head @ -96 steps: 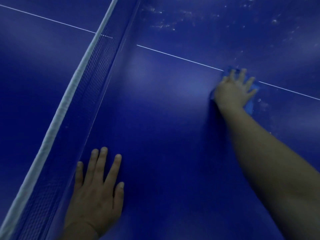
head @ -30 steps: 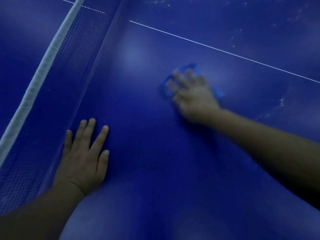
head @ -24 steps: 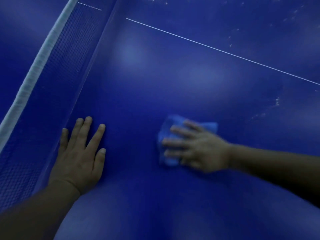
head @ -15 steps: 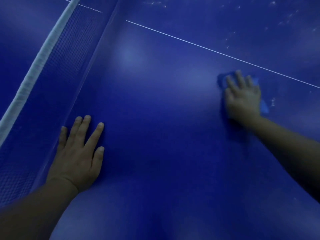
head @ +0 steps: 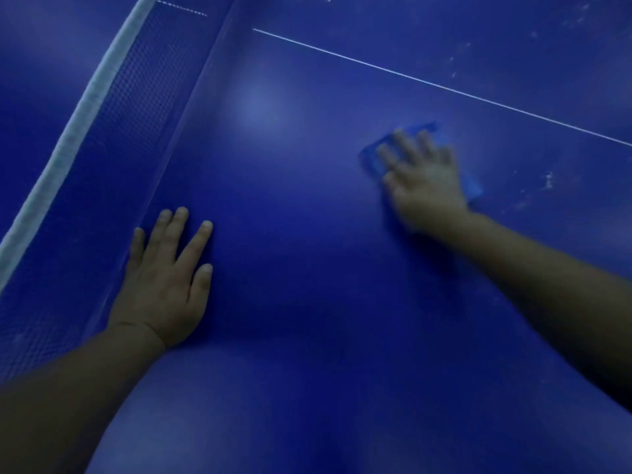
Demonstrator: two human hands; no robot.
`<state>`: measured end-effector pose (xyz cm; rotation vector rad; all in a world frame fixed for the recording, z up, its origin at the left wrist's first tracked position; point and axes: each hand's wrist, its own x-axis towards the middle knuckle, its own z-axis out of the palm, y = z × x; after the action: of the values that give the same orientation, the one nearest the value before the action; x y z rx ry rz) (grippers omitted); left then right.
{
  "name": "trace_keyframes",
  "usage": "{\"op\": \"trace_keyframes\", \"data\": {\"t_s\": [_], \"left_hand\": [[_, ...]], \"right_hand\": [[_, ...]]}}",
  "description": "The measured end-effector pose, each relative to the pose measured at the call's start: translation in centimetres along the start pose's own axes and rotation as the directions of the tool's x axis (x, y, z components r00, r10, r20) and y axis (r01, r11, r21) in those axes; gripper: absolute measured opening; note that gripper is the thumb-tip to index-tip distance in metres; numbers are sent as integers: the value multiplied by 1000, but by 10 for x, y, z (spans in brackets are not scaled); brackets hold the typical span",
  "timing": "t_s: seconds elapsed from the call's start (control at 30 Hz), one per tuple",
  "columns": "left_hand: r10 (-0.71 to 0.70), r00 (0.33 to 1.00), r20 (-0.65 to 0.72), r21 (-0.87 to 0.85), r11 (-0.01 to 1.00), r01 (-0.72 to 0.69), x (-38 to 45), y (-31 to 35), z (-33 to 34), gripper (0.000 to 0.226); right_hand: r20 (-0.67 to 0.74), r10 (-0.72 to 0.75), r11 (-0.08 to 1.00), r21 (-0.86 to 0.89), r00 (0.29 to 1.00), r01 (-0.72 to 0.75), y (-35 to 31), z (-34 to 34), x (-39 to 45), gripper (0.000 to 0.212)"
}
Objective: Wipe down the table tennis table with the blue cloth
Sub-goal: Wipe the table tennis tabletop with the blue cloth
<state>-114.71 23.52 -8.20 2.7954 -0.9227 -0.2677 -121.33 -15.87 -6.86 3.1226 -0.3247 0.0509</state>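
Pressing flat with spread fingers, the right hand [head: 422, 177] pinned the blue cloth [head: 372, 158] to the bench [head: 307, 217]; soft and light, it looked best held under the palm. Left hand [head: 164, 278] lay open beside the net [head: 136, 97]

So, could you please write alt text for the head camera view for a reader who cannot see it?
A person's right hand presses a blue cloth flat onto a blue table tennis table, near its white line. The left hand rests flat beside the net; pale smudges lie right of the cloth.
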Motion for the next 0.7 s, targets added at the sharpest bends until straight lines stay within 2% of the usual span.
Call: {"op": "trace_keyframes", "data": {"t_s": [0.03,0.07,0.1,0.13,0.17,0.2,0.23,0.27,0.3,0.33,0.37,0.4,0.43,0.47,0.5,0.53,0.6,0.63,0.7], "left_hand": [[-1,1000,-2,-3,1000,1,0,0,0,67],[-4,1000,-4,-4,1000,4,0,0,1,67],[-7,1000,-7,-4,1000,7,0,0,1,67],[-8,1000,-10,-2,1000,8,-1,-1,2,68],[-5,1000,-8,4,1000,5,-1,-1,2,68],[-4,1000,-4,10,1000,4,-2,-2,3,68],[-4,1000,-2,18,1000,4,-2,-2,3,69],[-6,1000,-4,24,1000,6,-2,-2,3,69],[-8,1000,-6,31,999,9,-2,-2,4,69],[-11,1000,-4,40,999,11,-2,-1,4,70],[-15,1000,1,53,998,15,-2,0,4,71],[-22,1000,5,68,997,22,-3,0,4,72],[-32,999,6,82,996,31,-3,1,3,72],[-41,999,9,96,995,40,-3,2,3,73],[-47,999,16,113,993,44,-2,3,2,73],[-50,998,26,132,990,46,-2,5,1,73],[-65,997,33,149,987,59,-4,8,-2,74],[-73,997,21,127,989,70,-7,10,-3,74],[-66,998,-13,57,996,67,-20,14,-5,73]], "right_hand": [[-1,-194,981,24,981,194,-29,4,-21,51],[21,-403,915,47,915,401,-56,9,-50,52],[57,-592,806,70,804,588,-79,13,-88,53],[96,-730,683,122,677,720,-94,14,-125,52],[116,-805,593,175,582,786,-92,14,-148,51],[119,-838,546,194,533,815,-79,9,-153,48],[105,-829,559,169,549,812,-58,4,-143,46],[84,-781,625,87,619,776,-34,2,-124,43],[60,-654,756,13,754,654,-5,1,-100,39],[46,-440,896,-38,897,442,25,-5,-78,37],[33,-184,979,-81,982,186,55,-10,-62,41],[24,71,996,-63,997,-69,82,-13,-55,46],[12,259,966,-21,966,-258,97,-14,-56,49],[1,330,944,-27,944,-330,96,-14,-62,50],[11,340,939,-60,940,-339,85,-12,-72,50],[30,274,958,-91,961,-270,66,-12,-87,52],[85,1,998,-56,996,3,21,-11,-135,55],[116,-190,981,-13,975,192,-1,-8,-170,53],[157,-533,845,60,831,531,-28,-5,-237,47]]}}
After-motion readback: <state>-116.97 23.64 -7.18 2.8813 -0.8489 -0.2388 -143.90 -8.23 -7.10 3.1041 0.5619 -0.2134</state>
